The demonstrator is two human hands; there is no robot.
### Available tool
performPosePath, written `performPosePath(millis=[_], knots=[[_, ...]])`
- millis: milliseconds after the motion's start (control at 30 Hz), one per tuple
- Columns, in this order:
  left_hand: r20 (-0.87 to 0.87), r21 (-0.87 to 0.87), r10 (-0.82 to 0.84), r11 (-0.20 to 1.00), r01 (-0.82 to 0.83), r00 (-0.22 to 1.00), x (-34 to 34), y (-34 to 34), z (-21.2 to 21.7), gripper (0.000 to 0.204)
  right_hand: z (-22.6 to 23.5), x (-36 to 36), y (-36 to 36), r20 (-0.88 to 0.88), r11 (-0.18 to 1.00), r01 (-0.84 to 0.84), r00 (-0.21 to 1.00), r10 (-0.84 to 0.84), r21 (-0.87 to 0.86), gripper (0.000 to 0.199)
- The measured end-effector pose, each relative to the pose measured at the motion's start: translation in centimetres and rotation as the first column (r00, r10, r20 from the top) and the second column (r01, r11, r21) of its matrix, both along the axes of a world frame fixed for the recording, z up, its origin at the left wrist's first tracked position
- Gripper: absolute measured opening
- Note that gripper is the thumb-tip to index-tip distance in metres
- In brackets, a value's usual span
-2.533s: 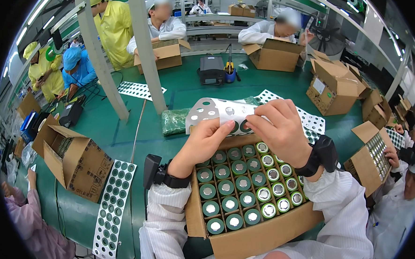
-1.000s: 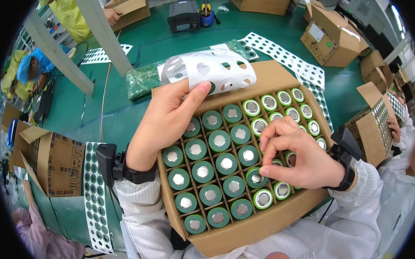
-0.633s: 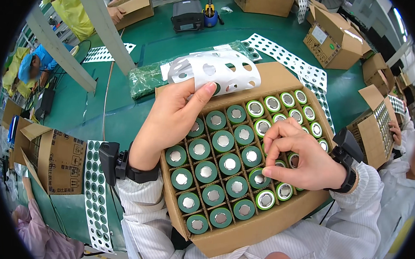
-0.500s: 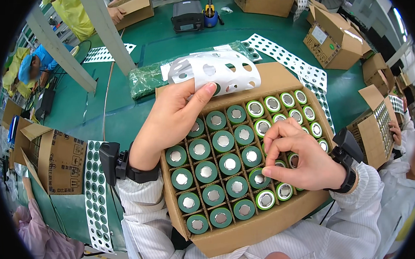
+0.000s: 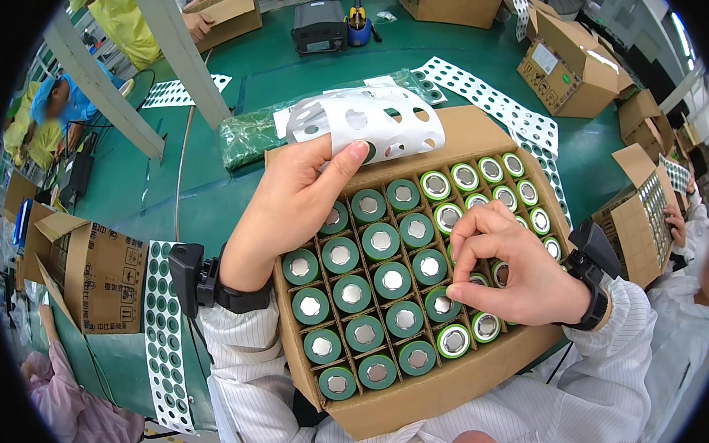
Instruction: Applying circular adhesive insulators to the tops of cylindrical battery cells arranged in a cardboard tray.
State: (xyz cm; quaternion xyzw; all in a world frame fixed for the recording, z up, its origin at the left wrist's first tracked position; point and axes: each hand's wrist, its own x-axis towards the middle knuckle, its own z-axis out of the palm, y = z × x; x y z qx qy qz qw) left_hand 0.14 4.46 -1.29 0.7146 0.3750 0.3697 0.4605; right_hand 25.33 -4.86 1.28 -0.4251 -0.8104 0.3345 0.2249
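Cardboard box (image 5: 428, 398) of upright green cells (image 5: 381, 241), at near bench (image 5: 209, 197) edge.
Left hand (image 5: 293, 205): grip pinched shut on curled white punched sheet (image 5: 365, 121) over box's far wall.
Right hand (image 5: 509, 269): fingertips closed on a cell top, content hidden.
Risk: sheet slipping; ring set off-centre.
Room: tight between cells; boxes crowd right.

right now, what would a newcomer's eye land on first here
A cardboard box packed with upright green cylindrical cells fills the centre. Above its far edge the left hand pinches a curled white sheet punched with round holes; the right hand presses fingertips onto cells at the right side. More punched strips lie on the green table.
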Motion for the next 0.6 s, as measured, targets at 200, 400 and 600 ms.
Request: performPosePath(millis=[200,400,600], knots=[[0.053,0.135,0.034,0.99,-0.041,0.998,0.2,0.3,-0.8,0.031,-0.2,0.0,0.0,0.003,1.0,0.002,1.0,-0.002,0.024,0.015],[0.027,0.042,0.037,0.998,-0.038,0.999,0.2,0.2,-0.6,0.032,-0.2,0.0,-0.2,0.011,0.999,0.002,1.0,-0.002,0.047,0.015],[0.026,0.049,0.033,0.998,-0.034,0.999,0.1,0.1,-0.6,0.032,-0.6,-0.1,-0.2,-0.011,0.995,0.002,1.0,-0.001,0.097,0.016]])
